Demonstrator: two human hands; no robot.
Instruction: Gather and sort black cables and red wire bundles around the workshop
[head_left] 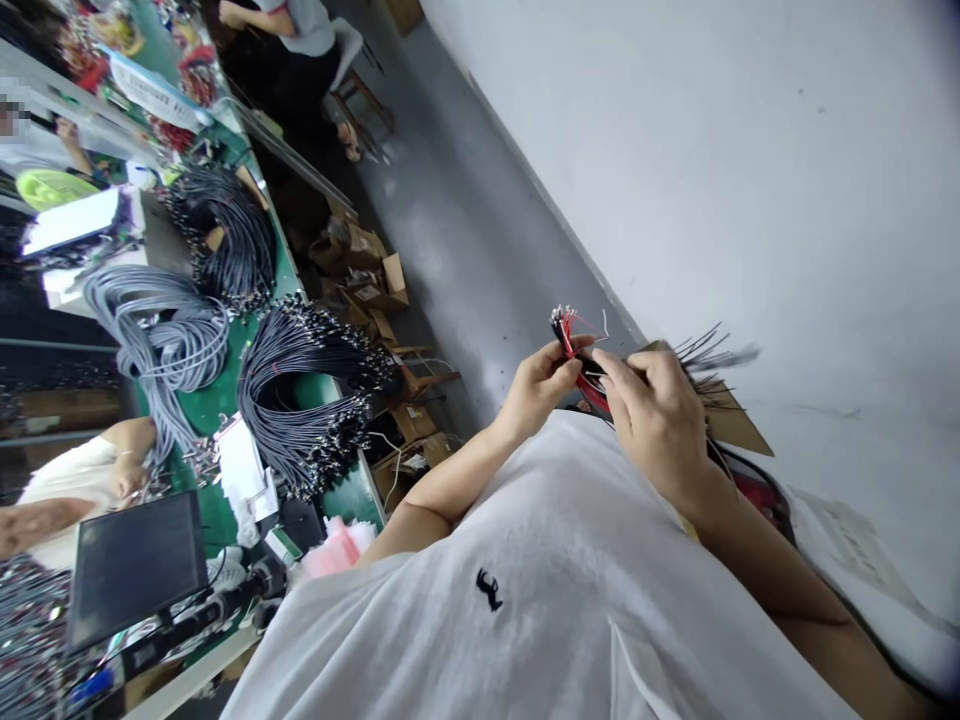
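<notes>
My left hand (541, 385) is closed around a small bundle of thin wires (566, 328), red, black and white, whose pale tips fan out above the fingers. Close beside it, my right hand (651, 410) has its fingers curled against the same wires, index and thumb near the red strands below the left thumb. What exactly the right fingers pinch is hidden. Dark wire ends (712, 355) spray out past the right hand's far side, slightly blurred, over a piece of brown cardboard (739, 420).
A green workbench (289, 265) at left carries coiled black cables (281, 385), coiled grey cables (165, 330) and a monitor (139, 565). Cardboard boxes (367, 275) stand under it. One person (71, 480) is across the bench; another (304, 30) sits farther off. A white wall (750, 180) rises at right.
</notes>
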